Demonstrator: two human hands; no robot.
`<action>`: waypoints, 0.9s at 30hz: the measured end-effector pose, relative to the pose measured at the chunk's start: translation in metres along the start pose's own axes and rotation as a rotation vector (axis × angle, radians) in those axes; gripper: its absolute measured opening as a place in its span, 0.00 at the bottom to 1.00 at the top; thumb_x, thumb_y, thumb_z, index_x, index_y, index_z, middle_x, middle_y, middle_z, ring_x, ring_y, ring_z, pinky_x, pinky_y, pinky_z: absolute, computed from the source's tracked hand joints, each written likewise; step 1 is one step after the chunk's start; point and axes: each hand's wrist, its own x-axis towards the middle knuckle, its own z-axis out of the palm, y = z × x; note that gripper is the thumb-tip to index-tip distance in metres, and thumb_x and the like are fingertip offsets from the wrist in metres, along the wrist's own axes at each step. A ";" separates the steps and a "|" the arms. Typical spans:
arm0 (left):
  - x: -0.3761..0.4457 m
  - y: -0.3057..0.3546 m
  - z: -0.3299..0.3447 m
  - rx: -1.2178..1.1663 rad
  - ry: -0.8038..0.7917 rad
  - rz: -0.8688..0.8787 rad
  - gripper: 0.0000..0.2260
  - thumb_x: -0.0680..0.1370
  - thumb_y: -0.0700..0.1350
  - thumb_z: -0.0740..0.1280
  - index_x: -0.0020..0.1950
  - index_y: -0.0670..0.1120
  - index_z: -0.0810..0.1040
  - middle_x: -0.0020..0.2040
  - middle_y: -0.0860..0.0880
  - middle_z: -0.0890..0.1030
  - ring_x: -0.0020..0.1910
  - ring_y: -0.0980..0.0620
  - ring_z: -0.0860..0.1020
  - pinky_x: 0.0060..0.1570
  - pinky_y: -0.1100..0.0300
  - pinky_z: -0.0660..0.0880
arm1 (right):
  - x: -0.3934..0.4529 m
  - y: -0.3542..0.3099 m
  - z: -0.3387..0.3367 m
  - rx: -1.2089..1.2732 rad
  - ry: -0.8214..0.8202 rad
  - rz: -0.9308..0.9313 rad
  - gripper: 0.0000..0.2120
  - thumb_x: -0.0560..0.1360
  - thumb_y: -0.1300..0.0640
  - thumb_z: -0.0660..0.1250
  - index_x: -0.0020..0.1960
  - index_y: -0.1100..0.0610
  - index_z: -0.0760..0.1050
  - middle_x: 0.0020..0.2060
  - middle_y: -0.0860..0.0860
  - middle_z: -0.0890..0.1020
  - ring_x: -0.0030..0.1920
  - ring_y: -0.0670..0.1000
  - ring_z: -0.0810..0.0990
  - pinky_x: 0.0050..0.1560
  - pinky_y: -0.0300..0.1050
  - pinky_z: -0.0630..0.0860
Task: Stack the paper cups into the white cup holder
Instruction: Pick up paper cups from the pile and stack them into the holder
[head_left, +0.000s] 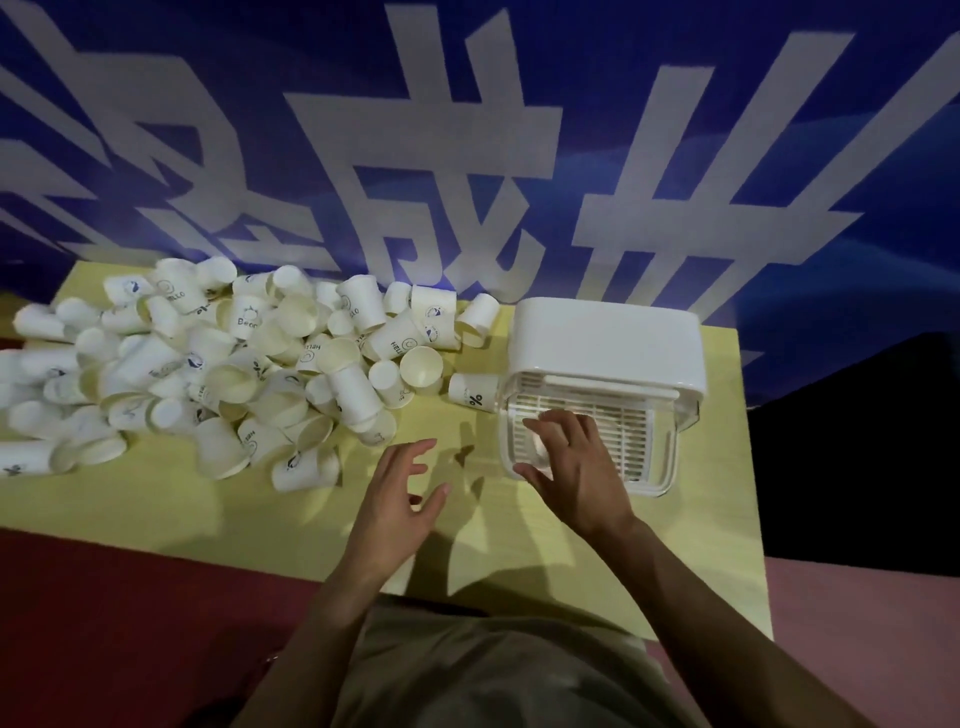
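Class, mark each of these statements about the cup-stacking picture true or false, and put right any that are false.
1. The paper cups lie in a loose pile on the yellow table. True.
2. The left hand grips a cup. False: it hovers over the table, fingers spread, holding nothing.
3. The right hand is at the front tray of the white cup holder. True.
4. The cup holder stands left of the pile. False: it stands to the right.
5. The wall behind is plain red. False: it is blue with large white characters.

Cups (218, 364) heaped on table (727, 519), left of holder (602, 358).
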 end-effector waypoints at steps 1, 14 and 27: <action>-0.002 -0.007 -0.007 -0.011 0.021 -0.021 0.24 0.77 0.47 0.74 0.72 0.57 0.72 0.64 0.70 0.68 0.63 0.63 0.75 0.49 0.55 0.83 | 0.002 -0.009 -0.001 0.008 0.011 -0.031 0.27 0.75 0.48 0.76 0.69 0.56 0.74 0.63 0.56 0.76 0.60 0.60 0.74 0.58 0.57 0.77; 0.035 -0.138 -0.163 -0.017 -0.004 0.027 0.25 0.75 0.44 0.77 0.68 0.57 0.73 0.61 0.57 0.72 0.59 0.66 0.74 0.46 0.60 0.82 | 0.082 -0.160 0.101 0.151 -0.049 0.132 0.32 0.76 0.41 0.73 0.74 0.54 0.69 0.66 0.56 0.74 0.65 0.59 0.74 0.64 0.57 0.75; 0.061 -0.165 -0.230 -0.095 -0.159 0.160 0.23 0.77 0.45 0.75 0.70 0.55 0.74 0.63 0.65 0.70 0.64 0.60 0.74 0.48 0.65 0.80 | 0.147 -0.211 0.185 0.063 -0.070 0.412 0.40 0.71 0.38 0.70 0.71 0.63 0.62 0.59 0.60 0.77 0.50 0.65 0.80 0.49 0.55 0.77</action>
